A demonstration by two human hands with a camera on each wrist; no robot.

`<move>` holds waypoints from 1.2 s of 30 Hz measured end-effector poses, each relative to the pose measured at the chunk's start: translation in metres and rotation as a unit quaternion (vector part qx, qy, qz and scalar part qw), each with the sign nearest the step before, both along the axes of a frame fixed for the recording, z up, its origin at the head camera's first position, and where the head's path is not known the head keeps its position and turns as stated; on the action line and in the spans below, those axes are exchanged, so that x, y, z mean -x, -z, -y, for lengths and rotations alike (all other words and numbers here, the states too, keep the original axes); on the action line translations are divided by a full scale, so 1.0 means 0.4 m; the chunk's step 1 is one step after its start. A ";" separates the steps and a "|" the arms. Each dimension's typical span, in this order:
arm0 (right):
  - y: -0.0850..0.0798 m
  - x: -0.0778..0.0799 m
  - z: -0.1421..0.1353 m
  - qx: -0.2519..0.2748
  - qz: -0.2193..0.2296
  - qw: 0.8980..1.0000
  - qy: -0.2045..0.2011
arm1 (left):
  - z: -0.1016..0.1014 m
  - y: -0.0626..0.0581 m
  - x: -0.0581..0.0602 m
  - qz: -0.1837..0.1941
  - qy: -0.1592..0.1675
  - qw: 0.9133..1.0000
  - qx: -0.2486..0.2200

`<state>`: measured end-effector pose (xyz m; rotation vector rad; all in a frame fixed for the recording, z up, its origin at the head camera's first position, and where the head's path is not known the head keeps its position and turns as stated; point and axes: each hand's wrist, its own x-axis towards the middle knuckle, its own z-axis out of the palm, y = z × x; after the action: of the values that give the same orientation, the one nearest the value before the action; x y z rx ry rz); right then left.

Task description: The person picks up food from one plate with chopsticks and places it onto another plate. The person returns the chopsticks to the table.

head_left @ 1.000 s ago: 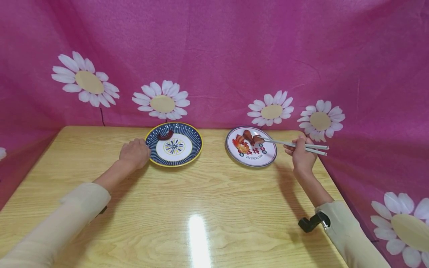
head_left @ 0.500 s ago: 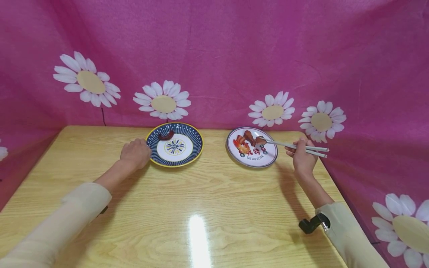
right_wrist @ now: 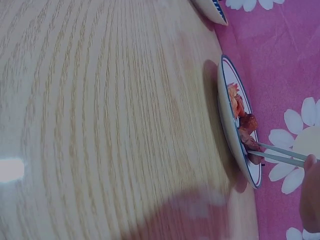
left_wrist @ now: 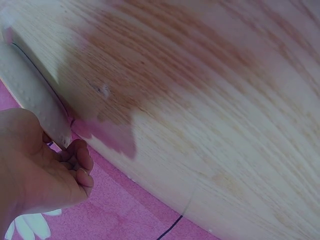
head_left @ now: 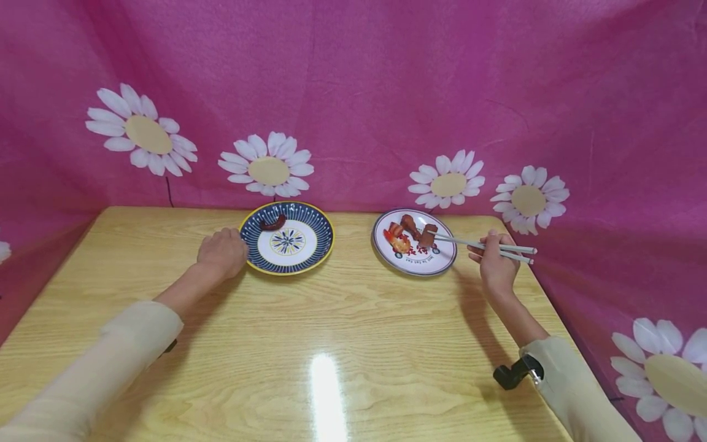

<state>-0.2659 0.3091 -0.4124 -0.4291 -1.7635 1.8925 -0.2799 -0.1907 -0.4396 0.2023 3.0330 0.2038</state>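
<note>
My left hand (head_left: 223, 253) grips the left rim of a blue-and-white plate (head_left: 287, 268) with a yellow edge; in the left wrist view, curled fingers (left_wrist: 80, 160) meet the rim. A dark red, curved piece of food (head_left: 273, 223) lies on that plate. My right hand (head_left: 499, 264) holds a pair of pale chopsticks (head_left: 486, 244), their tips at a brown piece of meat (head_left: 428, 236) on the white plate (head_left: 422, 267). Beside the meat lie a small drumstick (head_left: 410, 226) and an orange-red shrimp (head_left: 399, 244). The right wrist view shows the chopstick tips on either side of the meat (right_wrist: 254, 154).
Both plates stand near the back edge of a wooden table (head_left: 353, 319), a gap between them. Behind hangs a pink cloth (head_left: 353, 92) with white flowers. A black wrist mount (head_left: 512, 373) sticks out from the right sleeve.
The chopstick tips have shifted slightly, and the meat piece has turned to stand more lengthwise on the white plate. My right hand has moved slightly left and down. My left hand stays in place.
</note>
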 end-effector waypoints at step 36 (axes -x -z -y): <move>-0.001 -0.009 -0.020 0.035 -0.018 0.999 -0.020 | 0.002 0.008 0.005 -0.001 -0.003 1.000 -0.003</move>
<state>-0.2621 0.3170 -0.4118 -0.3850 -1.6975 1.9818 -0.2821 -0.1917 -0.4427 0.1941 3.0362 0.2132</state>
